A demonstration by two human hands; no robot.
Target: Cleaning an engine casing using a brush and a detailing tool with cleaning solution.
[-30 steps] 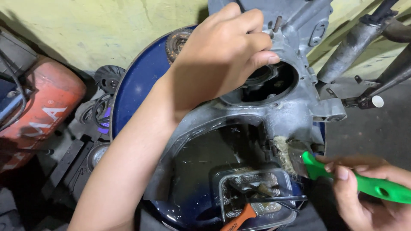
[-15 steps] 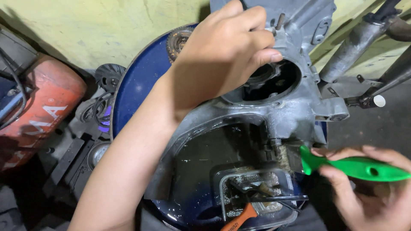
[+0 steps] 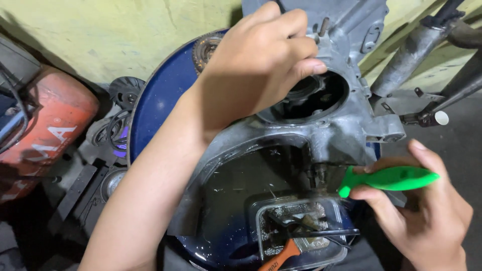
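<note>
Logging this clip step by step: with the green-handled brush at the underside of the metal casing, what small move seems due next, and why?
Probably a short scrubbing stroke along that lower boss. The right hand holds the green brush handle with its head against the grey metal casing, just above the dark liquid in the blue basin. The left hand grips the casing's upper rim, steadying it.

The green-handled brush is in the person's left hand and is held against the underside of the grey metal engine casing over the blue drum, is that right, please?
Not quite: the head view shows the green-handled brush in the right hand, not the left. The left hand grips the top of the grey metal engine casing. The rest stands: the brush is held against the casing's underside, over the blue drum.
</note>
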